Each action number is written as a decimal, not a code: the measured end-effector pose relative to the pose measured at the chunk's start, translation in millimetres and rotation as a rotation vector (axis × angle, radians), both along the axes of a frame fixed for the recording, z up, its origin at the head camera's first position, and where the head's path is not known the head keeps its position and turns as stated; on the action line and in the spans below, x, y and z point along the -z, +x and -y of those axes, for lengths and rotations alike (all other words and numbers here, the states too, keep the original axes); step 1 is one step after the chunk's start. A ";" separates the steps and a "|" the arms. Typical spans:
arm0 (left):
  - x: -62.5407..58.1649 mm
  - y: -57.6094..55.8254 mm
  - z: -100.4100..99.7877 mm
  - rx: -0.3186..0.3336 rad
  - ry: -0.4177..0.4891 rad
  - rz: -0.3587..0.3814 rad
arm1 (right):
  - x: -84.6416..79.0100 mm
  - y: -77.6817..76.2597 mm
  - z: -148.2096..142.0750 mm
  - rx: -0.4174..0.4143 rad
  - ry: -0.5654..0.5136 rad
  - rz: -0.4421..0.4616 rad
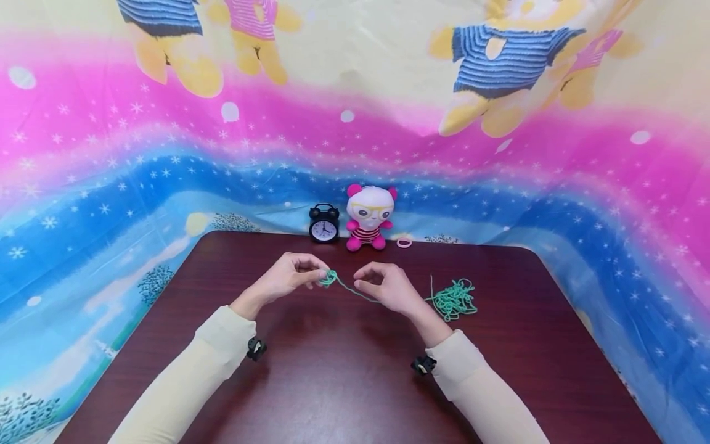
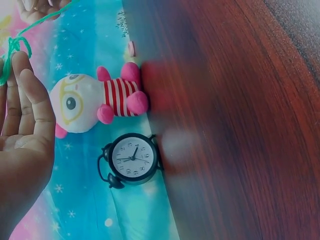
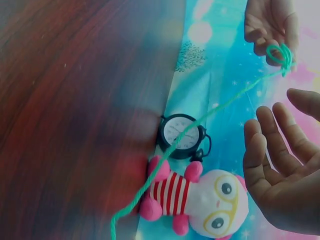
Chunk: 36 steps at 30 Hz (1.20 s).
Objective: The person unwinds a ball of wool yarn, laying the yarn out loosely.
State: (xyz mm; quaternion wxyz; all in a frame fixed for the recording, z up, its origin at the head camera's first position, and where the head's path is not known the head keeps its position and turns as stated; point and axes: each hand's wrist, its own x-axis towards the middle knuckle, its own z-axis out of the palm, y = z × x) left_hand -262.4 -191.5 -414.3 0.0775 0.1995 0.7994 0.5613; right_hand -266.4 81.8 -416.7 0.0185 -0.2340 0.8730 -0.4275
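Over the far middle of the table, my left hand [image 1: 289, 274] pinches a small looped bundle of green yarn [image 1: 330, 279] between thumb and fingers. From that bundle a single strand [image 3: 220, 107] runs to the right and sags below my right hand [image 1: 391, 288]. The right hand is raised beside the bundle, its fingers loosely bent and apart, with nothing between them in the right wrist view. A loose tangled pile of the same yarn [image 1: 455, 300] lies on the table to the right of the right wrist.
Along the back edge of the dark wooden table [image 1: 327, 382] stand a black alarm clock [image 1: 324, 225] and a pink and white plush toy [image 1: 370, 219]. A small pink ring [image 1: 404, 243] lies right of the toy. A printed curtain [image 1: 355, 142] hangs behind.
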 end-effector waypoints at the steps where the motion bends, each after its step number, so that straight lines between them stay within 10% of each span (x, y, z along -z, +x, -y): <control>1: 0.2 -0.1 -0.2 0.000 -0.002 -0.001 | 0.5 0.4 1.7 -0.006 -0.005 0.001; 16: 2.9 -1.3 -4.3 0.030 0.017 -0.012 | 3.7 3.1 24.2 -0.063 -0.008 -0.041; 36: 5.0 -0.4 3.1 0.015 0.028 0.034 | -19.1 -13.5 -29.0 0.147 -0.010 -0.131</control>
